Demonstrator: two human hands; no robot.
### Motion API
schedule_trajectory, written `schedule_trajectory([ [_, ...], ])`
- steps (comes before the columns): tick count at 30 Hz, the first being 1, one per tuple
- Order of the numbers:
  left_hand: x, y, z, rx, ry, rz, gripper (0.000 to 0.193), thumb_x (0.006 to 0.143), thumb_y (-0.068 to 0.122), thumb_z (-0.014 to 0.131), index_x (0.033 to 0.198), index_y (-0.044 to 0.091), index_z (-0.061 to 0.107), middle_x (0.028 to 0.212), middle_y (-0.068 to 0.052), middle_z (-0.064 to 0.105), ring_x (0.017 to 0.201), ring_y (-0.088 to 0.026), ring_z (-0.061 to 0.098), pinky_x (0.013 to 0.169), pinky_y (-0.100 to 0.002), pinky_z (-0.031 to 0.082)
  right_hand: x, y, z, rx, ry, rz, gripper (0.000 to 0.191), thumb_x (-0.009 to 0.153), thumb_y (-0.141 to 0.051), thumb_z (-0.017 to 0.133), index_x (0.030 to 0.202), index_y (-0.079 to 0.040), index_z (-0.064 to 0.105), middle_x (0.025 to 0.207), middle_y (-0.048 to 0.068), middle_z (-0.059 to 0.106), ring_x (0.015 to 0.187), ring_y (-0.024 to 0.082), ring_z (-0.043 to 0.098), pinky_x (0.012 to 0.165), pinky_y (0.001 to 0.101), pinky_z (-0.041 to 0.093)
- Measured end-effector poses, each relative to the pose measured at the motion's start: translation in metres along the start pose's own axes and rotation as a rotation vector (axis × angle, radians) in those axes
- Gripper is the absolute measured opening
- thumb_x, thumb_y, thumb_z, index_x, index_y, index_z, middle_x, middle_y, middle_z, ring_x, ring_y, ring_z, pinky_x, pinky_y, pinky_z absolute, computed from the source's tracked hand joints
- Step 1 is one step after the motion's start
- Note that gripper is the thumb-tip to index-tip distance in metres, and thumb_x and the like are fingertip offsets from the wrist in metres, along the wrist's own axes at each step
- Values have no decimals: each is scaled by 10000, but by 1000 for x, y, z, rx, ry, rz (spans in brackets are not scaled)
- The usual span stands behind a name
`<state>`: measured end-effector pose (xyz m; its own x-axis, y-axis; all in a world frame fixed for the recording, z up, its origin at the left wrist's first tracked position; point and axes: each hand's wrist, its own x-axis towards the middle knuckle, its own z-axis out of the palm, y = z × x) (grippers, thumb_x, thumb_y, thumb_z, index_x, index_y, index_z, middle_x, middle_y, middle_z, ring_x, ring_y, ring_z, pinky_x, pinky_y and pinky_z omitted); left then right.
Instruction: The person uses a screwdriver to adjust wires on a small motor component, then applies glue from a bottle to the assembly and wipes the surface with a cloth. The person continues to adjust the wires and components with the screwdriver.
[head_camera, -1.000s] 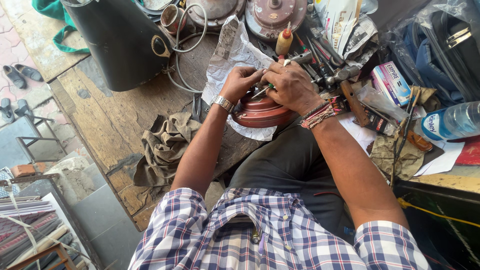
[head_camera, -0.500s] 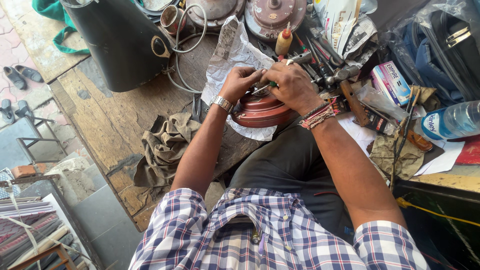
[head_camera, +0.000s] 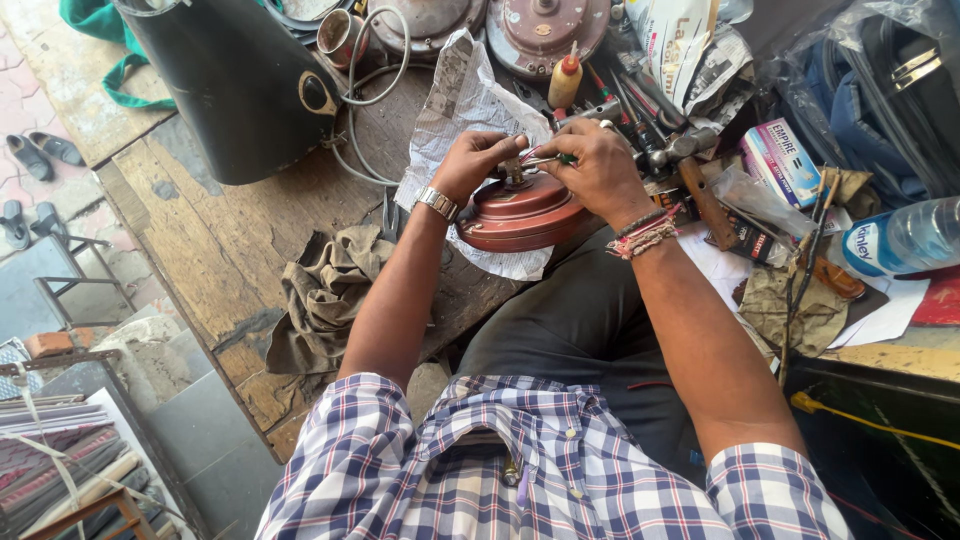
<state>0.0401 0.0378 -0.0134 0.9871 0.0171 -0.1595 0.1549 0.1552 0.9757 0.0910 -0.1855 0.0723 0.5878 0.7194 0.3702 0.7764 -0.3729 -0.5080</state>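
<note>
1. We see the left hand (head_camera: 480, 160) at the near edge of the wooden worktop (head_camera: 210, 250), fingers curled closed on the small metal part that stands up from the middle of a round reddish-brown housing (head_camera: 520, 210).
2. The right hand (head_camera: 600, 165) meets it from the other side, fingers closed around a slim tool with a green handle (head_camera: 556, 158) whose tip points at that same centre part.
3. The housing lies flat on a crumpled sheet of printed paper (head_camera: 470, 100), at the worktop's near edge, just above the person's lap.
4. A metal watch (head_camera: 437, 203) sits on the left wrist; thread and bead bands (head_camera: 640, 235) ring the right wrist.
5. A crumpled khaki rag (head_camera: 325, 290) lies on the worktop, left of the left forearm and apart from the housing.
6. Toward the far edge stand a large black casing (head_camera: 240, 85), a loop of grey cable (head_camera: 370, 90) and a small bottle with a red cap (head_camera: 565, 80).
7. Right of the hands, loose hand tools (head_camera: 650, 130) crowd the worktop; a plastic water bottle (head_camera: 905, 240) lies further right.
</note>
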Motion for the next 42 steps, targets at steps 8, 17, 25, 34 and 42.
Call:
schedule_trajectory([
  [8,-1,-1,-6,-134,-79,-18,296,965,317,738,977,24,772,791,45,674,693,-41,582,634,-227,475,4,-5,1,-110,28,-23,166,846,-233,837,967,-127,795,946,60,653,920,263,660,826,413,537],
  [17,-3,2,-6,-148,-87,-49,308,955,319,742,1015,19,776,839,13,723,723,-55,626,665,-235,515,7,-10,1,-123,-14,-24,145,856,-229,824,948,-121,793,952,52,653,911,264,651,837,427,517],
  [25,-4,3,-3,-140,-77,-26,308,950,310,759,1018,11,775,845,19,715,738,-53,620,671,-236,509,7,-15,0,-157,-17,-37,165,854,-228,827,964,-110,790,947,59,655,905,278,649,831,432,509],
  [34,-3,2,3,-57,-50,14,341,951,333,739,1040,6,784,870,27,729,769,-43,613,686,-226,503,6,-16,0,-182,-30,-70,151,845,-229,833,951,-127,797,908,54,674,883,275,653,834,442,509],
  [42,-1,-3,3,111,10,61,367,982,351,723,992,-8,799,812,24,706,732,-39,570,654,-237,474,2,-2,10,-99,-36,-34,164,838,-205,815,958,-98,788,930,76,668,922,304,640,846,424,514],
])
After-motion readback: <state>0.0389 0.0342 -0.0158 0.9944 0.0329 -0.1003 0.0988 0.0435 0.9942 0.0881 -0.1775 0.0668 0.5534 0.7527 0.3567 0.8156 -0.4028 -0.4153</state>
